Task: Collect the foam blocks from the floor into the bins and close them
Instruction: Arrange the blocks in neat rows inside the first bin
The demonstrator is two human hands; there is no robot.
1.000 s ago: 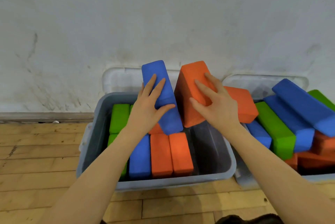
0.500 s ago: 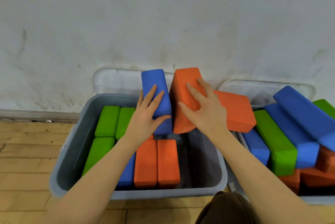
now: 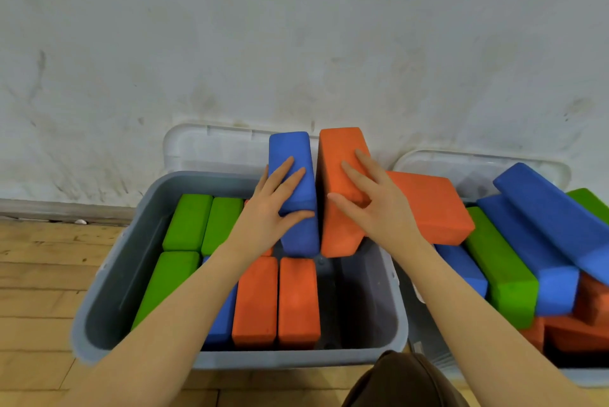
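2 matte foam bricks upright: blue block (image 3: 291, 172) in L hand (image 3: 267, 214), orange block (image 3: 339, 182) in R hand (image 3: 379, 209).

An upright blue foam block (image 3: 291, 176) is gripped by the left hand (image 3: 270, 212), and an upright orange foam block (image 3: 339, 182) just beside it by the right hand (image 3: 375, 205), over the grey plastic bin (image 3: 112, 291). Green, blue and orange blocks are packed inside; a second bin (image 3: 586, 377) at right is heaped.

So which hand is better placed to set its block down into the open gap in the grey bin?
Probably the right hand: its orange block hangs over the bare floor of the grey bin. The left hand holds the blue block nearer the filled rows.
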